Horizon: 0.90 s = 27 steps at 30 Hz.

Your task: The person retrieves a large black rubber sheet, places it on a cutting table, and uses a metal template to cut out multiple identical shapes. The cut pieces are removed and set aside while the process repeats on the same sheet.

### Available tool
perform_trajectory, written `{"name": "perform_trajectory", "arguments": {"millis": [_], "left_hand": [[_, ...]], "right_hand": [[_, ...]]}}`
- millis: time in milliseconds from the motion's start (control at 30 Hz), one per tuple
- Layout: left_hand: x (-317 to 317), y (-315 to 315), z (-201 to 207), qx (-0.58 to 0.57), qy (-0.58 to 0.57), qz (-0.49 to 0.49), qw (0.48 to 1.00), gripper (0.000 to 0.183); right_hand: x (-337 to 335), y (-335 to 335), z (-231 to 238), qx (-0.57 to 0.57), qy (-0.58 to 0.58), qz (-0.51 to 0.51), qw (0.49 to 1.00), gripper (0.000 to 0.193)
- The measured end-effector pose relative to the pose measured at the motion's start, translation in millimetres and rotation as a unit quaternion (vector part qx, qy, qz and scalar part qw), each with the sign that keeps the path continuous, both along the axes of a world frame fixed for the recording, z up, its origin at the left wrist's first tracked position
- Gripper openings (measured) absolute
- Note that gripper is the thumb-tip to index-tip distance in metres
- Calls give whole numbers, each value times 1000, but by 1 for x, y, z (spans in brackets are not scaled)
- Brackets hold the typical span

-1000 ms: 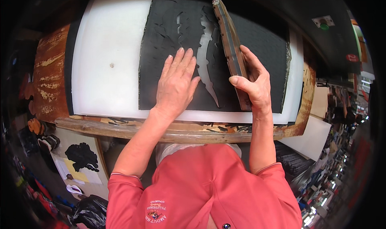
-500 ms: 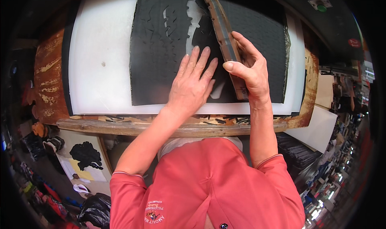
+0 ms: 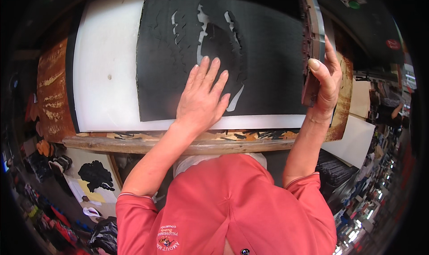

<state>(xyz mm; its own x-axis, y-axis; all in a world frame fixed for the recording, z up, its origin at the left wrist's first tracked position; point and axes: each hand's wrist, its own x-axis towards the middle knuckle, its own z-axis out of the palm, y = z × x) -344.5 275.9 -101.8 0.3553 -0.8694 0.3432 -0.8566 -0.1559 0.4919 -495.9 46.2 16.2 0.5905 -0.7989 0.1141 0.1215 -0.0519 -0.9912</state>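
Note:
My left hand (image 3: 201, 98) lies flat, fingers spread, on a black sheet of material (image 3: 272, 71). Narrow gaps and curved slits around a cut outline in the sheet show the white board (image 3: 107, 44) beneath. Off at the sheet's right edge, my right hand (image 3: 328, 78) grips a long brown cutting die (image 3: 314, 40) with a notched edge, tilted up on its side. My thumb is on its near face, and the other fingers are partly hidden behind it.
A wooden rail (image 3: 178, 145) runs along the bench's near edge, with black scraps (image 3: 254, 135) behind it. Lower left, black cut pieces (image 3: 95, 175) lie on a side surface. White sheets (image 3: 353, 134) stand at the right. A green button (image 3: 354, 5) sits far right.
My right hand has carried the cutting die to the right, uncovering more slits in the black sheet. The sheet and my left hand on it have shifted slightly left.

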Motion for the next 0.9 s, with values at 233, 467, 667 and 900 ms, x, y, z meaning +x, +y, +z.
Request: {"name": "perform_trajectory", "arguments": {"millis": [233,467,667,900], "left_hand": [[5,-31,18,-57,-23,-52,997,54],[13,-33,2,-2,-20,-48,999,51],[12,-35,0,-7,-11,-46,999,51],[17,-35,5,-47,13,-52,997,47]], "right_hand": [[-13,2,-17,-96,91,-26,991,88],[11,23,-77,-429,348,-43,833,83],[5,22,-92,-458,301,-56,835,84],[5,17,-92,-463,302,-47,832,86]]}}
